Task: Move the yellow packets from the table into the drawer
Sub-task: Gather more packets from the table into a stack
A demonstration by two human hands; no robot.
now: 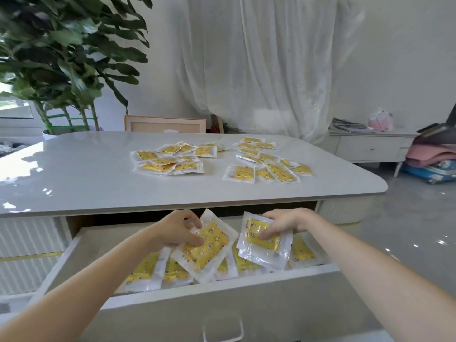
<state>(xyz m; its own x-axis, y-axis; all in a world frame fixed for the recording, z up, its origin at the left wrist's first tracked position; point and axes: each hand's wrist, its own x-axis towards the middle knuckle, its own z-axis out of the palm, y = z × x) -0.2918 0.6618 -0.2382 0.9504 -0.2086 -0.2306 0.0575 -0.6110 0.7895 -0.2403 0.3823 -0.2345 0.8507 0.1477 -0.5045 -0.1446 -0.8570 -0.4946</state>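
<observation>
Open white drawer (172,296), pulled out below glossy white tabletop (86,174); laid packets (148,270), flat yellow sachets in clear plastic sleeves, already line its floor

Left heap (170,159): same packets, on tabletop, well apart from drawer

Left hand (176,228): fingers clamped on left packet (206,245), tilted, over drawer's middle

Right hand (283,224): fingers pinching right packet (265,239), just beside the first, over drawer's right half

Right heap (266,161): on tabletop, loosely scattered

Risk, as judged: slick sleeves could slip from the fingers and fall past the front rim; packets piled high could catch under the tabletop when the drawer shuts
</observation>
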